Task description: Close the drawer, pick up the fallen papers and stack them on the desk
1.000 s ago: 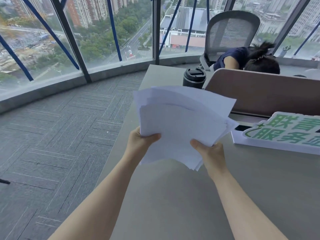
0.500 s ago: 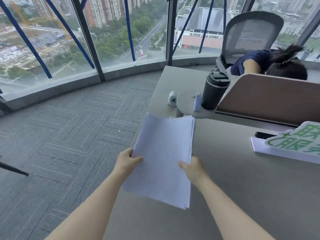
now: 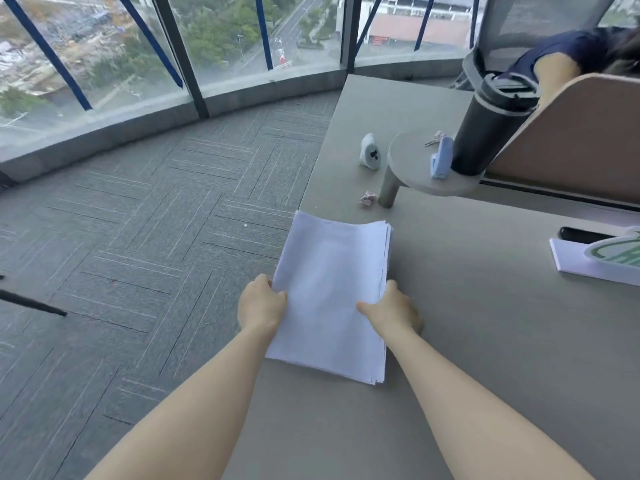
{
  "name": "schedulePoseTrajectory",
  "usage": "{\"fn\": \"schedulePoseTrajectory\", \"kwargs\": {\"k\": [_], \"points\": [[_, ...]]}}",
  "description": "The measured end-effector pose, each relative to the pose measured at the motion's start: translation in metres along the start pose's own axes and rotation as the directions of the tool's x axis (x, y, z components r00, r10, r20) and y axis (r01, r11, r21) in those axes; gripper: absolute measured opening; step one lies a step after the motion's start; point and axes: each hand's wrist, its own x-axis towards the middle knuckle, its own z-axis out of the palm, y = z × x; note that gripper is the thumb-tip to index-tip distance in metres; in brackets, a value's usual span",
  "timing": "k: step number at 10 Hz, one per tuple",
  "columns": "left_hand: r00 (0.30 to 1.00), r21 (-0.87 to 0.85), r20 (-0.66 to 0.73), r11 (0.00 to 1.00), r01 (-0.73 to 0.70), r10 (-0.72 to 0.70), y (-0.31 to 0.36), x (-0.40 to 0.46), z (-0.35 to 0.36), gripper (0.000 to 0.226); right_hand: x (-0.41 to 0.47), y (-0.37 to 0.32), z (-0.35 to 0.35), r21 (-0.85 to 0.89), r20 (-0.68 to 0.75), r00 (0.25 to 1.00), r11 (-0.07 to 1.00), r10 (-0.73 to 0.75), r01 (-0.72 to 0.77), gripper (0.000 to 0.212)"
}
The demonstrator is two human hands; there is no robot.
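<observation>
At the left edge of the desk, a stack of white papers lies flat on the grey top, its left side just over or flush with that edge; which of the 2 cannot be told. The sheets are nearly squared, with only a slight fanning along the right side and at the near right corner. The left hand grips the stack's left side, its thumb on the top sheet and the other fingers hidden under or behind the paper. The right hand holds the right side, thumb pressed flat on the top sheet and fingers curled down against the edge of the stack and the desk. Both forearms are bare.

Farther along the desk, toward its far left corner, a small white gadget stands upright, and a crumpled wrapper lies beside the leg of a low round shelf. On that shelf stand a dark tumbler and a pale blue stapler, touching or nearly so. A brown partition rises behind them. At the right edge lies a green-and-white sign on white paper, with a black phone just behind it. Grey carpet covers the floor to the left.
</observation>
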Motion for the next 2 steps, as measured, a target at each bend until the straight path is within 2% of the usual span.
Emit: {"fn": "schedulePoseTrajectory", "kwargs": {"k": [1, 2], "points": [[1.000, 0.013, -0.019, 1.000, 0.002, -0.002, -0.003, -0.001, -0.002, 0.041, -0.007, 0.001, -0.004, -0.114, -0.087, 0.995, 0.992, 0.052, -0.061, 0.057], [0.995, 0.033, -0.072, 0.997, -0.071, 0.074, -0.012, -0.011, -0.008, 0.045, -0.017, 0.015, -0.005, -0.048, -0.105, 0.993, 0.997, 0.051, -0.057, 0.056]]}}
